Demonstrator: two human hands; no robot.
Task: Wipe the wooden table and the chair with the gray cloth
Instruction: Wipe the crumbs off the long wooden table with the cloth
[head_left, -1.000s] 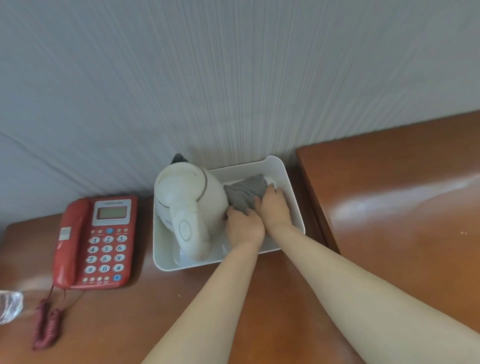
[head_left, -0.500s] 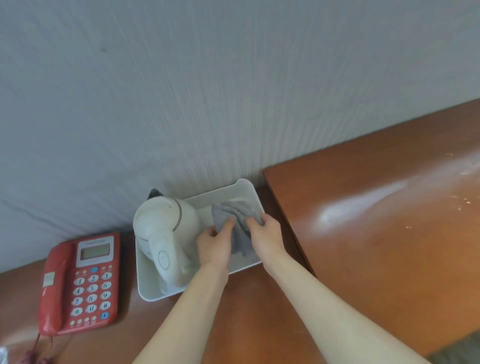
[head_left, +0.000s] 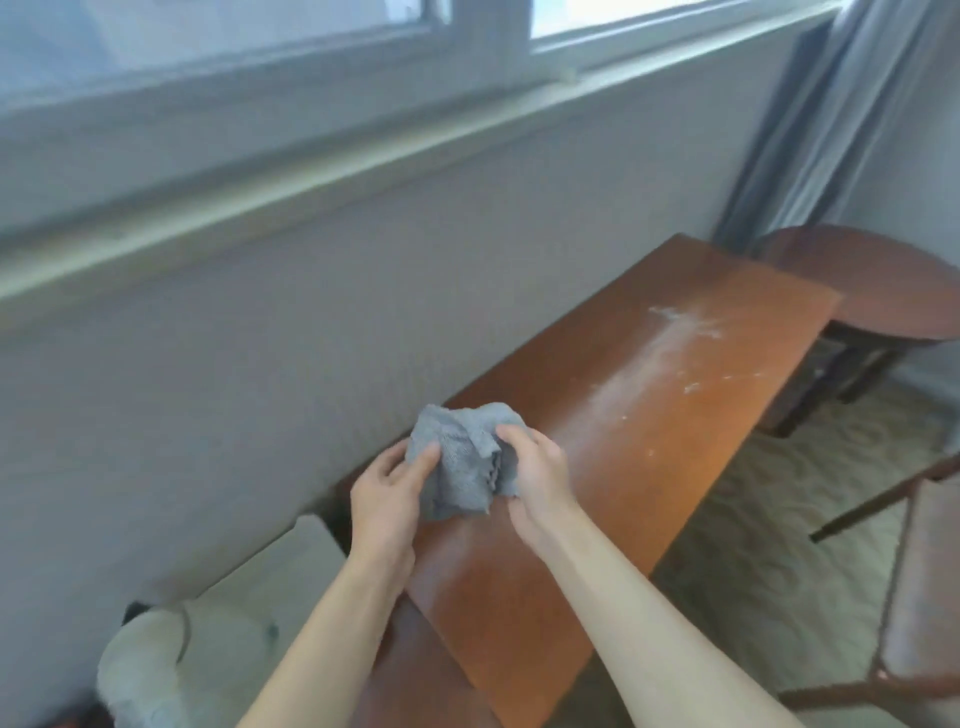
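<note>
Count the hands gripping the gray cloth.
2. The left hand pinches the cloth on its left edge; the right hand grips its right side. Both hold it above the near end of the table.

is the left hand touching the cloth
Touching. The head view shows the left hand with its thumb pressed onto the cloth, fingers behind it.

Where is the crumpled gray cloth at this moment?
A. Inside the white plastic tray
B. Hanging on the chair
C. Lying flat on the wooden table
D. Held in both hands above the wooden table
D: the left hand and the right hand both grip the crumpled gray cloth above the brown wooden table.
</note>
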